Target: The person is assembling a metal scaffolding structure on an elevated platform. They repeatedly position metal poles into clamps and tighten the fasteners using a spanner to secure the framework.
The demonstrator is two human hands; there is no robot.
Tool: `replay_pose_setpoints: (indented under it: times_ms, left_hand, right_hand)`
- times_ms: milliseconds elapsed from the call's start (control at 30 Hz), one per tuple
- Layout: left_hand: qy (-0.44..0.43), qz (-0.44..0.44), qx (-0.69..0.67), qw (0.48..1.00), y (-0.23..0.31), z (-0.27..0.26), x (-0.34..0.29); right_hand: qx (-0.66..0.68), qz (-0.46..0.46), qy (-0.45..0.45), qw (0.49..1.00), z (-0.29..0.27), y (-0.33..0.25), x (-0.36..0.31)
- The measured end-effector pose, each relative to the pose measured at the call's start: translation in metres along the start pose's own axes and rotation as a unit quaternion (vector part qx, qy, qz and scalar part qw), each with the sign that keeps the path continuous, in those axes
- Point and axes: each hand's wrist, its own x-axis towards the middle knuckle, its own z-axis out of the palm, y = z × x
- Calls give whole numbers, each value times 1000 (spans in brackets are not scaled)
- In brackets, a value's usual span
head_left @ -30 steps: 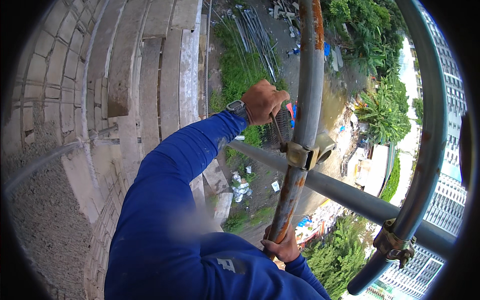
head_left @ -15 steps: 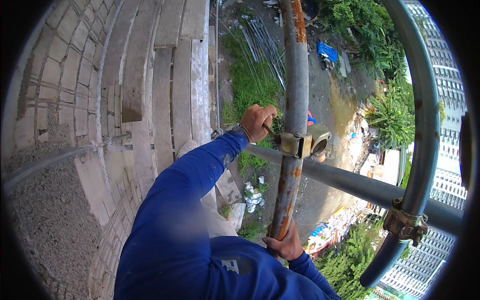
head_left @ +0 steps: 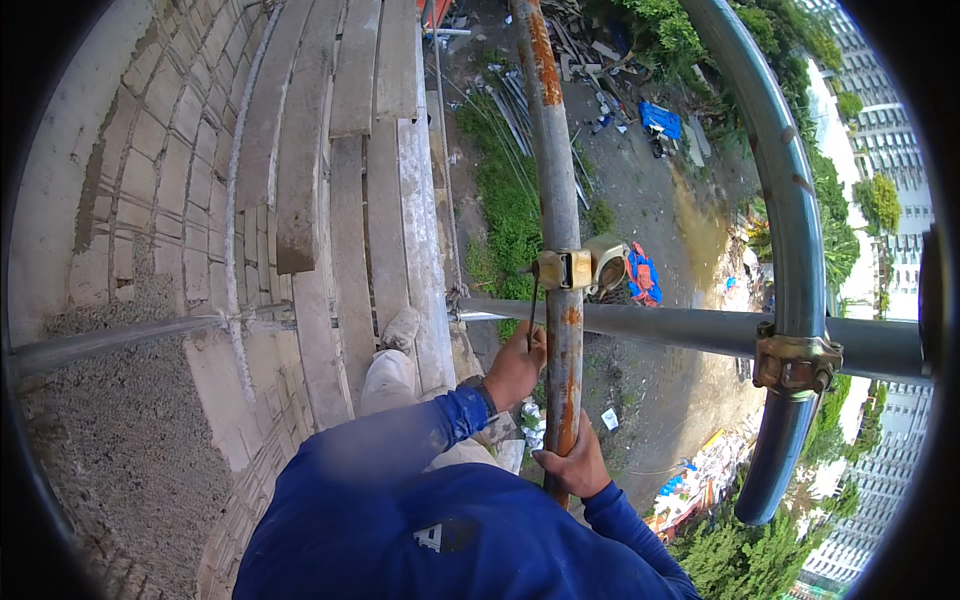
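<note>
My left hand (head_left: pixel 516 368) is closed around the lower end of a thin dark wrench (head_left: pixel 533 308). The wrench's upper end meets the left side of a brass-coloured scaffold clamp (head_left: pixel 564 270). That clamp sits around a rusty grey scaffold pipe (head_left: pixel 562 215), and its second half, an open ring (head_left: pixel 606 265), sticks out to the right with no pipe inside. Lower down, my right hand (head_left: pixel 580 462) is wrapped round the same pipe. Just below the clamp, a grey horizontal pipe (head_left: pixel 660 325) crosses behind the rusty one.
Wooden planks (head_left: pixel 350 200) lie along the left, with my shoe (head_left: pixel 401 328) on them. Beyond them stands a block wall (head_left: pixel 150 150). At right, a bent grey pipe (head_left: pixel 775 150) carries another clamp (head_left: pixel 795 362). Far below are grass, rubble and a blue sheet (head_left: pixel 660 120).
My left hand has swung the wrench handle down, from beside the clamp to below it. My right hand still grips the pipe. The whole view has shifted slightly.
</note>
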Motion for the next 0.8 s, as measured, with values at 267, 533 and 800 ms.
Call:
replay_pose_setpoints:
  times_ms: [267, 533, 800]
  left_hand:
    - [-63, -139, -103, 983, 97, -3, -43]
    - [-4, -148, -317, 937, 67, 8, -19]
    - [13, -98, -256, 962, 17, -17, 7]
  right_hand:
    - [-22, -69, 22, 997, 0, 3, -10]
    - [-10, -36, 11, 999, -8, 5, -7]
    - [-15, -16, 9, 1000, -21, 9, 5]
